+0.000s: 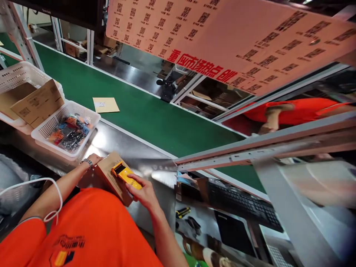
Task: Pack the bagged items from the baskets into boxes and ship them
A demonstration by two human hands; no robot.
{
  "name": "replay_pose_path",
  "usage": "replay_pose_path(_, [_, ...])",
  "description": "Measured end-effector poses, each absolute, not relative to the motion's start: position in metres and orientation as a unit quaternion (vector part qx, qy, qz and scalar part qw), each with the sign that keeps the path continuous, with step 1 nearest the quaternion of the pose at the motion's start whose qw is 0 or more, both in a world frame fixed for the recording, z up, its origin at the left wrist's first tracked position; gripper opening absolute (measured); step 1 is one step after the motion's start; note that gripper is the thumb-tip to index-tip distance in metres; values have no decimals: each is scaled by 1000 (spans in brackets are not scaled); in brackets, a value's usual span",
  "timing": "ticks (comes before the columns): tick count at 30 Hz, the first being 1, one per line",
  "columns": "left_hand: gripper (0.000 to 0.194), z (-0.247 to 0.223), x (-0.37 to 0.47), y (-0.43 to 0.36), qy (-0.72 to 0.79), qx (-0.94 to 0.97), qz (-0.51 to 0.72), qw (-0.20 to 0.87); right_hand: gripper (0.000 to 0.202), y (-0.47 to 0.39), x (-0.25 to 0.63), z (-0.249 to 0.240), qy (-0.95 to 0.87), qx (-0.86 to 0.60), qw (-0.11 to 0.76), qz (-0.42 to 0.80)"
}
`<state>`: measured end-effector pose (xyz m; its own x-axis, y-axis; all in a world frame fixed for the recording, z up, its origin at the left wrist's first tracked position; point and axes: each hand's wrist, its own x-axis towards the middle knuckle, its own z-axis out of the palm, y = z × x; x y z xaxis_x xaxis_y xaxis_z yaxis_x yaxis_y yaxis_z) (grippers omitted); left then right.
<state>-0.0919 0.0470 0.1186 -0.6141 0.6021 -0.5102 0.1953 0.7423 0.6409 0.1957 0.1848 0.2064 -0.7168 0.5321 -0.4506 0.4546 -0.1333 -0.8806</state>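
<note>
A brown cardboard box [107,172] stands tilted over the metal bench, close to my body. At its far left edge, my left hand [94,159] holds the box; its fingertips are partly hidden behind it. My right hand [143,191] is closed around a yellow hand-held device [126,175] with a dark window at its front end. The device's front lies over the broad face of the box; whether it presses on the cardboard I cannot tell.
Beyond the metal bench [119,142] runs a green conveyor belt [144,115] carrying a flat envelope [106,105]. A white basket [80,152] holds small bagged items. Another basket [20,68] holds cardboard. A metal frame [217,155] and keyboard [244,202] are right. A co-worker's orange sleeve [303,109] shows beyond.
</note>
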Motion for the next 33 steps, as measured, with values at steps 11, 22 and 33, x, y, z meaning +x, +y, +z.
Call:
replay_pose_path(11, [66,149,-78,63,830,375,168,377,68,185,193,217,-647,-374,21,664])
replay_pose_path(22, [71,151,-72,69,826,410,113,370,50,220,353,233,-656,-495,-149,550])
replay_pose_path(33, [63,148,-59,36,842,306,266,357,86,248,263,79,-755,-571,63,317])
